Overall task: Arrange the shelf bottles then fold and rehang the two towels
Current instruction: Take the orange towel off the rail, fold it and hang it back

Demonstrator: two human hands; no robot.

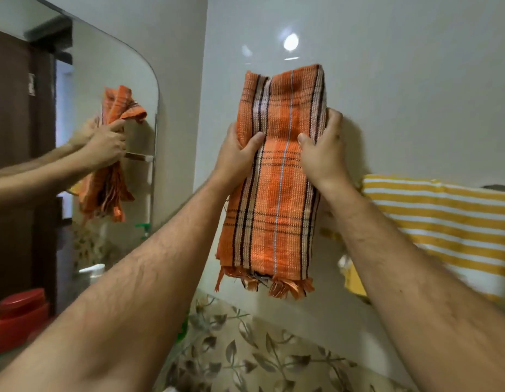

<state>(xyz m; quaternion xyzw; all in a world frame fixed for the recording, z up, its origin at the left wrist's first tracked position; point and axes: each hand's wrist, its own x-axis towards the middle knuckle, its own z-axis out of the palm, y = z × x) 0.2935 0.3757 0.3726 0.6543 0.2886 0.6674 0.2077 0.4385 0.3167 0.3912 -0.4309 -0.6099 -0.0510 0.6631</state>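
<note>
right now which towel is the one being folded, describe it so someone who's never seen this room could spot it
Start at the pale glossy wall to the right of the mirror. Held up against it, between the left hand and right hand, is the orange towel, folded into a tall narrow strip. Dark plaid lines and a fringed bottom edge separate it from the yellow-and-white striped towel hanging to its right.

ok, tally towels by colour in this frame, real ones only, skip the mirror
Orange plaid towel, folded, gripped by left hand and right hand: 1
Yellow striped towel, hanging at right: 1
Total: 2
</note>
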